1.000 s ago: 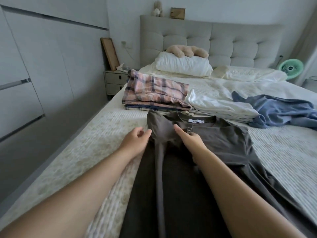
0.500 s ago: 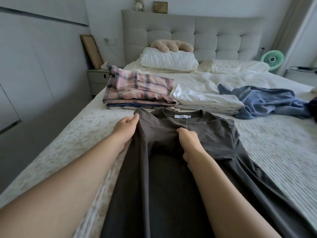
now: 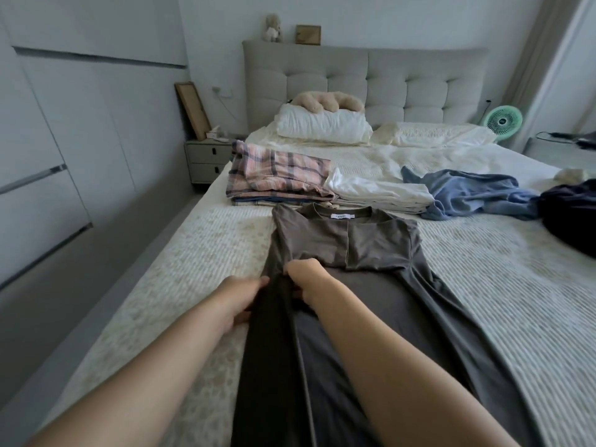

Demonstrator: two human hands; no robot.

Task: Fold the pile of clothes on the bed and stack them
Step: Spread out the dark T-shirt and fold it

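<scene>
On the bed point(image 3: 206, 253), mid-foreground: grey dress point(image 3: 348, 250), long axis running from viewer toward headboard, collar far. Left hand point(image 3: 240, 296) and right hand point(image 3: 306, 279) each pinch its folded left edge, side by side, near the waist. Beyond collar: plaid stack point(image 3: 277, 172), white stack point(image 3: 377, 191). Right: unfolded blue garment point(image 3: 474, 191).

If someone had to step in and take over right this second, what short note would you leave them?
Left hand: grips the left edge of the grey dress.
Right hand: pinches the fold running down the dress's left side.
The dress lies lengthwise on the bed, neckline away from you, left sleeve folded in.
Done: plaid stack and white stack sit folded beyond the dress.
Left: finish folding the dress and stack it; then fold the blue garment and the dark garment lying loose on the right.
</scene>
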